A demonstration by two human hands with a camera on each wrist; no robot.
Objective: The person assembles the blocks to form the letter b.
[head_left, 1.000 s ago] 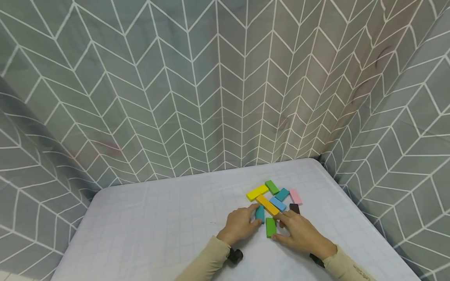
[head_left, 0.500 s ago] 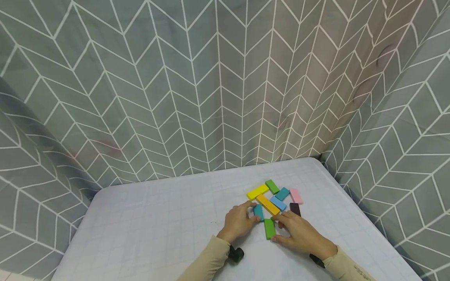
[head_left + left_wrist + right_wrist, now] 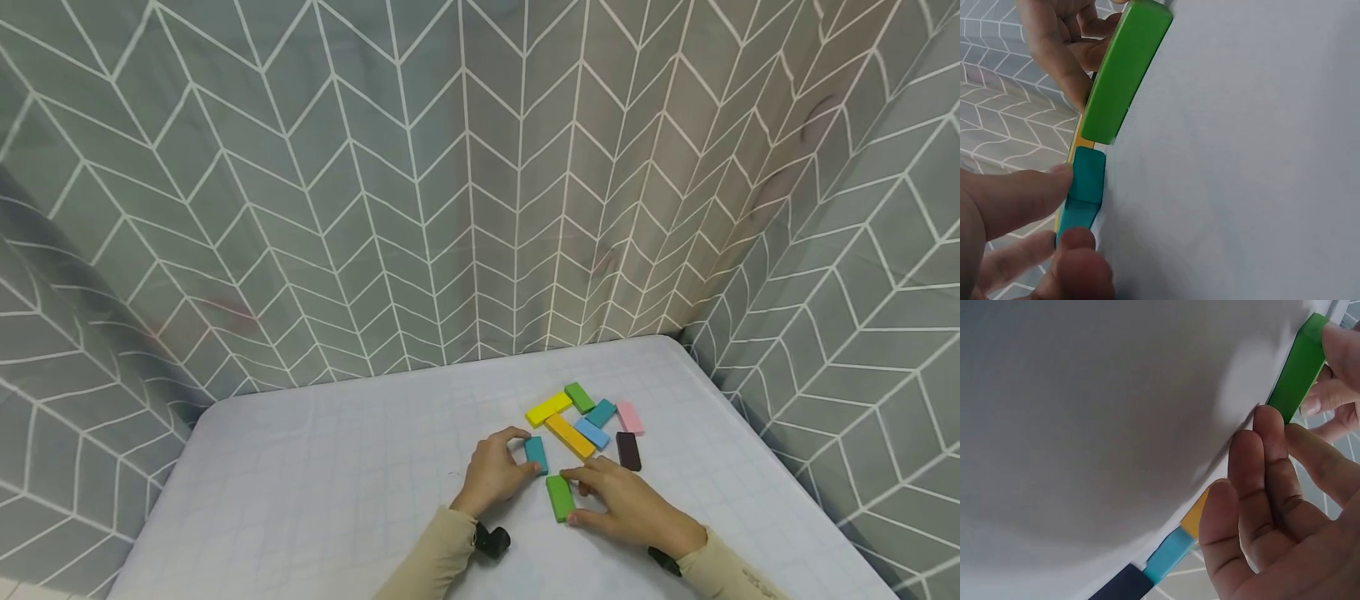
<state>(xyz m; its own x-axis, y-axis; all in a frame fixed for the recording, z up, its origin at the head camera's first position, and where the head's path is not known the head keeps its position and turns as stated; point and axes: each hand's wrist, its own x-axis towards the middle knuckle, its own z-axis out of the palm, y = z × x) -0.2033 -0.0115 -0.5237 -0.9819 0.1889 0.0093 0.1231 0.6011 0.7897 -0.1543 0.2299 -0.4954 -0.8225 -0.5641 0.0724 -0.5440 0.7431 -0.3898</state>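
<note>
In the head view my left hand (image 3: 492,473) pinches a teal block (image 3: 536,455) between thumb and fingers at its two ends. My right hand (image 3: 626,504) holds a green block (image 3: 560,498) the same way, closer to me and slightly right of the teal one. Seen from the left wrist, the teal block (image 3: 1088,178) lies end to end with the green block (image 3: 1125,75), their ends close together. The right wrist view has the thumb and index finger at opposite ends of the green block (image 3: 1299,372), the other fingers bent beside it.
Beyond the hands lie a yellow block (image 3: 549,409), an orange block (image 3: 570,437), a second green block (image 3: 579,397), a second teal block (image 3: 601,413), a light blue block (image 3: 592,433) and a pink block (image 3: 630,418). A dark brown block (image 3: 628,451) sits near the right hand.
Both hands have slid left across the table, bringing the teal and green blocks away from the orange block. The dark brown block now shows fully. The other blocks stay put.
</note>
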